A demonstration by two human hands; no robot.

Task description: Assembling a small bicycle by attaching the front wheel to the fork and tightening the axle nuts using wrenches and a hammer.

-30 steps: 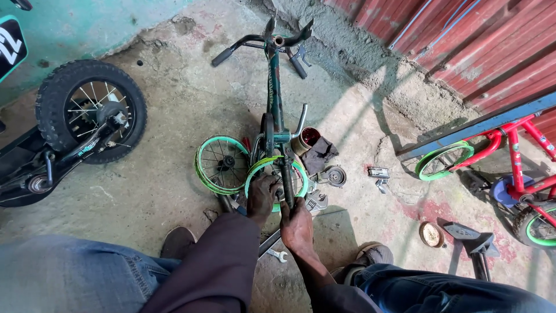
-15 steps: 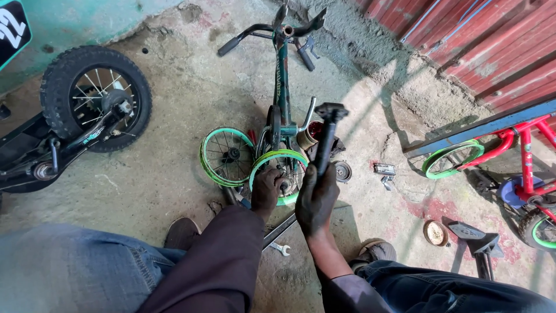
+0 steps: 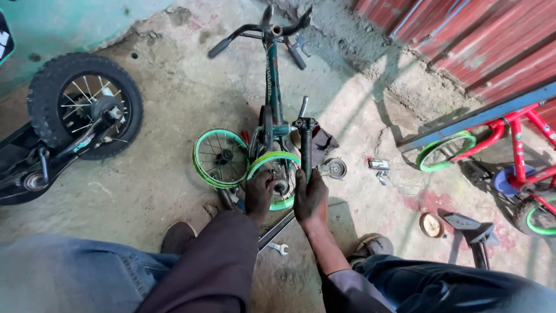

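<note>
A small dark-green bicycle (image 3: 272, 87) lies on the concrete, handlebars far from me. Two green-rimmed wheels sit at its near end, one (image 3: 221, 157) to the left and one (image 3: 271, 163) just in front of me. My left hand (image 3: 259, 194) grips the nearer wheel beside its hub (image 3: 282, 186). My right hand (image 3: 311, 200) is closed around the lower end of a dark upright tool bar (image 3: 305, 148), which stands just right of that wheel. The tool's bottom end is hidden by my fingers.
A small spanner (image 3: 278, 249) and a long metal bar (image 3: 277, 229) lie near my knees. A knobby black wheel (image 3: 87, 104) is at the left. At the right are a red bicycle (image 3: 515, 150), a black saddle (image 3: 469, 223), a round tin (image 3: 431, 225) and a round metal part (image 3: 335, 168).
My right hand picked up the dark tool bar, held it tilted to the right, then brought it upright against the nearer wheel. My left hand stayed on the wheel.
</note>
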